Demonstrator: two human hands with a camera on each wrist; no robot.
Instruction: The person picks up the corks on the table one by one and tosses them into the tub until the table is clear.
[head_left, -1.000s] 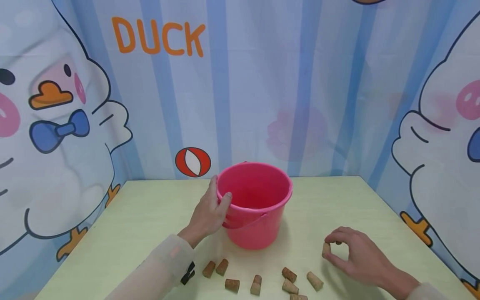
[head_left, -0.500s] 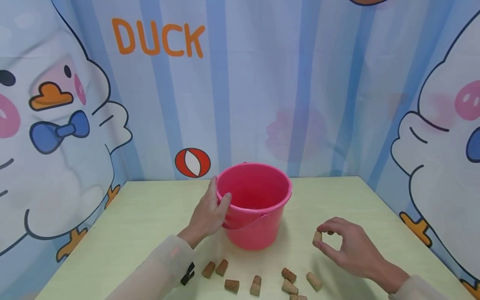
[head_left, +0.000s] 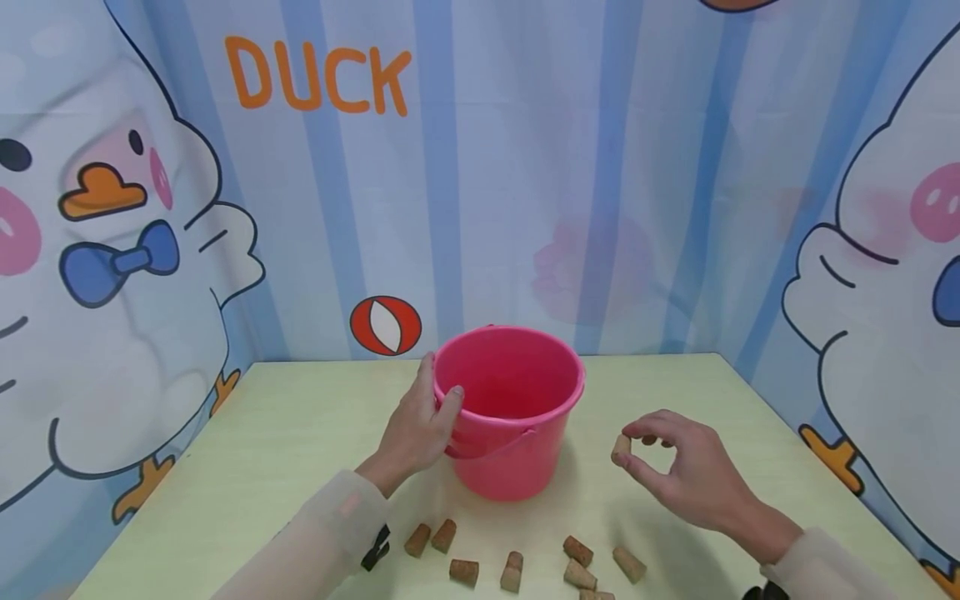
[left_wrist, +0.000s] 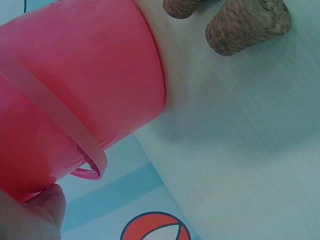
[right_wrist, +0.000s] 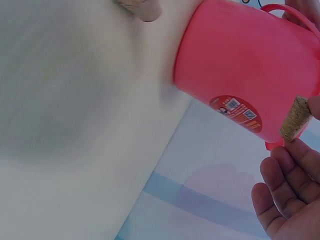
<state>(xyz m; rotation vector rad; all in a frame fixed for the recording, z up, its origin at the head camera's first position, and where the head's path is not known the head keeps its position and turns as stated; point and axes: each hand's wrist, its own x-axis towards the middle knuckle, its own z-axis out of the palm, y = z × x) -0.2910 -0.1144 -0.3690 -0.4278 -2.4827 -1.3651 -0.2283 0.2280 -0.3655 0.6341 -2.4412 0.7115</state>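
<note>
Left hand [head_left: 416, 425] clamps bucket [head_left: 506, 462] from its left, likely to steady it. Right hand [head_left: 697, 475], right of bucket, pinches cork [head_left: 621, 449] endwise between thumb and fingertip, other fingers off it, likely because cork is small. Cork is apart from bucket; loose corks [head_left: 628, 564] lie on bucket's near side. Versus a second ago: right hand and cork nearer bucket; bucket, left hand, loose corks look unmoved.

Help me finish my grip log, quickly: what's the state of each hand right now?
Left hand: closed, holding the pink bucket at its upper edge.
Right hand: closed, pinching one cork.
</note>
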